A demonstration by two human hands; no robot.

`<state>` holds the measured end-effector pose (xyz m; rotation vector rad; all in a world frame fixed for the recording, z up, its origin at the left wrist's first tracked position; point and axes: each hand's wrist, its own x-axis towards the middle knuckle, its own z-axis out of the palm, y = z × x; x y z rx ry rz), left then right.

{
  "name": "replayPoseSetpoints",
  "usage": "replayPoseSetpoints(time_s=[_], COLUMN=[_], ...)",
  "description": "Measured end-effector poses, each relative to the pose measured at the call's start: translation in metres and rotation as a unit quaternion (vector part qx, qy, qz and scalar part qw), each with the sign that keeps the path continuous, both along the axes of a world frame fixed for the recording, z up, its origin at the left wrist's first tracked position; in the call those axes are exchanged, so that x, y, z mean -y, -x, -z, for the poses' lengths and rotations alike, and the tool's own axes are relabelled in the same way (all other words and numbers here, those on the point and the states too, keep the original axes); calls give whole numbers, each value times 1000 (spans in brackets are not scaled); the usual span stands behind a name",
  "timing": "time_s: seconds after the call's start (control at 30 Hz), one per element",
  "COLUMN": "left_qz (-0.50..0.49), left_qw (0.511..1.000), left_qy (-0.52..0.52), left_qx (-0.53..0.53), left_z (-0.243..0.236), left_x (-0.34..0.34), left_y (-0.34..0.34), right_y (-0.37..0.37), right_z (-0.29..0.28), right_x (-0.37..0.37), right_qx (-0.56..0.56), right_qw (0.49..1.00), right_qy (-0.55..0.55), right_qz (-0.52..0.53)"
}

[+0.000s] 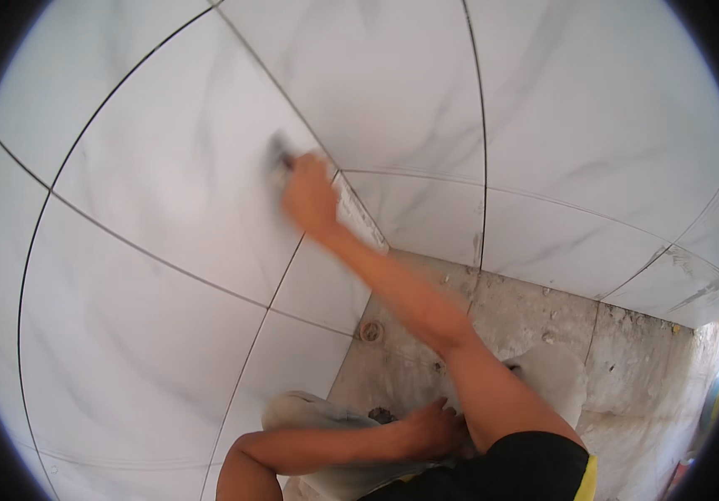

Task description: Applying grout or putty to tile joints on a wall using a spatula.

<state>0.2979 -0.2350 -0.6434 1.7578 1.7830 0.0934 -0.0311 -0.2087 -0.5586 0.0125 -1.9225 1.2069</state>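
My right hand [310,196] reaches up and across to the tiled wall [167,142] on the left, near the corner. Its fingers are closed on a small hand tool [279,157], dark by the grip and greyish at the blade, like a scraper. Motion smears the tool, so its exact kind does not show. The tool is at or close to the face of a large white, grey-veined tile. Low in front of my body, my left hand [433,428] is curled between my knees. Its fingers are partly hidden, and whatever they may hold cannot be made out.
A second tiled wall [576,117] meets the first at the corner, with smears on its lower tiles. The rough grey floor [535,309] has a small round pipe opening [371,331] beside the left wall. My bent knees [551,376] are close below.
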Motion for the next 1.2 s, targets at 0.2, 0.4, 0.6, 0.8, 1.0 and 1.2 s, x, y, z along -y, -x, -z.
replayPoseSetpoints(time_s=[0.2, 0.4, 0.6, 0.8, 1.0, 1.2], left_qz=[-18, -37, 11, -12, -96, 30], left_qw=[990, 999, 981, 998, 982, 999], left_qy=[-139, -23, -167, -62, -2, 41], left_qx=[24, -20, -93, 0, 160, -8], left_z=[16, 12, 8, 13, -36, -6], left_x=[15, 12, 6, 4, -1, 4], left_y=[-8, -6, -12, -11, 7, 0], right_y=[-45, 13, 22, 4, 15, -46], right_z=[-67, -89, -89, -107, -36, 215], right_x=[42, -15, -52, -14, -18, -24], right_qx=[-125, -78, -13, -21, 57, 371], right_qw=[986, 995, 1000, 999, 997, 928], right_qy=[-93, -40, -12, -46, 59, 39], right_qz=[56, 45, -9, -17, -9, 0])
